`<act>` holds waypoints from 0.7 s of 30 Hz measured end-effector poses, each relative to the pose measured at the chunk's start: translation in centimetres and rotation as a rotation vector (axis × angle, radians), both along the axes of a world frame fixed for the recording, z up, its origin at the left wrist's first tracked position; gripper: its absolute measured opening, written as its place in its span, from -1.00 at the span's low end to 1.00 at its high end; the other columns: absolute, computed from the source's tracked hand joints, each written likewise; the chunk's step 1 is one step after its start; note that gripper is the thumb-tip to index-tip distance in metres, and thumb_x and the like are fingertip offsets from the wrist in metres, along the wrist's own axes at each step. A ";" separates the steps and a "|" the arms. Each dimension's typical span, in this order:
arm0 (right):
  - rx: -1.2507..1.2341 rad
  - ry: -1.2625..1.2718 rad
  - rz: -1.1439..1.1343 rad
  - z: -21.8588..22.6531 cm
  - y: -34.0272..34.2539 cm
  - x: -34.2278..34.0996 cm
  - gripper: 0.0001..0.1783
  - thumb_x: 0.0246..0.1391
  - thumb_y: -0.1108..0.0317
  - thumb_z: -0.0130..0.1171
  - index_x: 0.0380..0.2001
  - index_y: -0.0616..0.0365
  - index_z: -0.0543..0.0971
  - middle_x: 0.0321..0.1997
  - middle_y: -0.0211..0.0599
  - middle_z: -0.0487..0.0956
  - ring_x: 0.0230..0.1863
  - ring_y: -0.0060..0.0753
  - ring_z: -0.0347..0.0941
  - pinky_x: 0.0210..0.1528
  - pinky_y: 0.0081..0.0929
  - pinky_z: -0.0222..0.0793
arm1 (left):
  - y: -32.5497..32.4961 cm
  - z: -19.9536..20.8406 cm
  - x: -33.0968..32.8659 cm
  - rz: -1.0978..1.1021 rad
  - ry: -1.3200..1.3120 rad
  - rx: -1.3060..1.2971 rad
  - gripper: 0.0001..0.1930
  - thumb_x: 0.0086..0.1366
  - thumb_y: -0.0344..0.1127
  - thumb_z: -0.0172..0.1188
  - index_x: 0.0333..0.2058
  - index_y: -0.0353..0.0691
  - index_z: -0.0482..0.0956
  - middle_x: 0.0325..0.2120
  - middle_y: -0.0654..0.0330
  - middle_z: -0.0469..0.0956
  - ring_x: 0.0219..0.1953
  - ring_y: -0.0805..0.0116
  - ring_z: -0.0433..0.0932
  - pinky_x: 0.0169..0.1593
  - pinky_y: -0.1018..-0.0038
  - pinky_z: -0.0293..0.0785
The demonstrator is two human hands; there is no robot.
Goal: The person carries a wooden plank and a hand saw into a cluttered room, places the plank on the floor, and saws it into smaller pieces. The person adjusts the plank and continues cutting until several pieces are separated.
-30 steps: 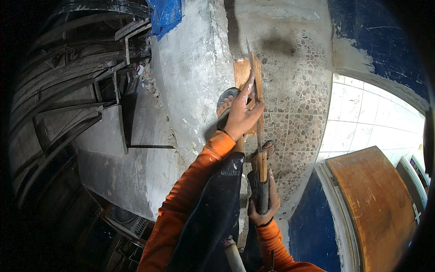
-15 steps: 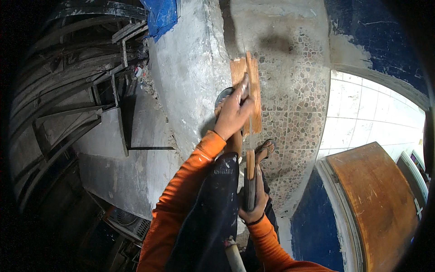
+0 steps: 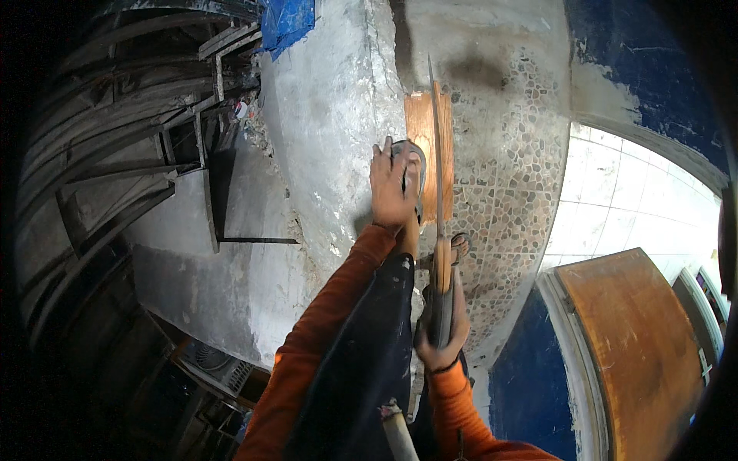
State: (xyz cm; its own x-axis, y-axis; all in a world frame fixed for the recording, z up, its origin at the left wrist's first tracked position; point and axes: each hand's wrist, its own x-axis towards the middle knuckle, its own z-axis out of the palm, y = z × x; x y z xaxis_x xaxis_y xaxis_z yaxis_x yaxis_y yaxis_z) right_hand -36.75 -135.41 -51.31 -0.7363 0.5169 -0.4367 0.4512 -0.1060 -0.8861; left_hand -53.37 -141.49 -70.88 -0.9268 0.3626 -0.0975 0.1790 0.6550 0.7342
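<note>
My right hand (image 3: 453, 332) grips the handle of a handsaw (image 3: 439, 177), wooden with dark wrapping at its near end. The long thin blade points away from me and passes over a brown wooden board (image 3: 419, 119). A strip of the board shows to the right of the blade. My left hand (image 3: 393, 190) has its fingers spread, just left of the board and beside my sandalled left foot (image 3: 415, 157); nothing shows in it. Whether the blade's teeth touch the wood, I cannot tell. My other sandalled foot (image 3: 460, 247) is partly hidden by the saw handle.
The board lies at the edge of a rough grey concrete ledge (image 3: 323, 115), above a pebble-patterned floor (image 3: 507, 184). Metal frames (image 3: 115, 184) crowd the left; a blue sheet (image 3: 288, 27) hangs at the top. A brown wooden panel (image 3: 630, 346) stands at right. A pale tube (image 3: 398, 434) juts in below.
My left hand has come off the saw and board and opened, moving back beside my foot. The saw is still in my right hand, its blade now fully in sight. The whole view has shifted slightly.
</note>
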 end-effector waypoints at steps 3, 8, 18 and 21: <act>0.132 0.108 0.001 -6.7 2.4 -5.5 -0.28 0.01 0.58 0.02 0.31 0.43 0.20 0.13 -0.03 0.50 0.04 -0.35 0.48 0.09 -0.44 0.39 | 0.3 -0.3 0.3 -0.134 0.041 -0.055 -0.50 0.35 -0.30 -0.11 0.26 -0.22 0.35 0.38 -0.03 0.10 0.40 -0.37 -0.06 0.39 -0.16 -0.18; 0.211 0.054 0.015 -7.3 1.8 -4.2 -0.27 0.05 0.51 0.06 0.32 0.45 0.18 0.08 -0.05 0.53 -0.01 -0.36 0.50 0.06 -0.45 0.41 | 0.6 -0.5 -1.9 -0.317 0.052 -0.149 -0.49 0.33 -0.31 -0.12 0.26 -0.19 0.36 0.41 0.21 0.11 0.46 -0.12 -0.13 0.41 -0.16 -0.29; 0.257 0.044 -0.104 -9.2 2.1 -6.1 -0.25 -0.12 0.57 0.11 0.26 0.44 0.28 0.06 0.20 0.56 0.06 -0.19 0.57 0.11 -0.38 0.42 | 0.8 -1.0 -2.0 -0.297 0.008 -0.072 -0.46 0.25 -0.34 -0.08 0.24 -0.23 0.38 0.38 0.23 0.17 0.47 -0.06 -0.12 0.44 -0.08 -0.29; 0.071 0.061 -0.138 -7.5 4.3 -10.9 -0.29 -0.07 0.55 0.13 0.23 0.45 0.31 0.02 0.15 0.59 0.01 -0.25 0.58 0.07 -0.38 0.44 | 0.8 -0.9 -2.4 -0.288 0.014 -0.072 -0.46 0.26 -0.34 -0.07 0.23 -0.23 0.39 0.38 0.23 0.19 0.46 -0.08 -0.10 0.44 -0.08 -0.28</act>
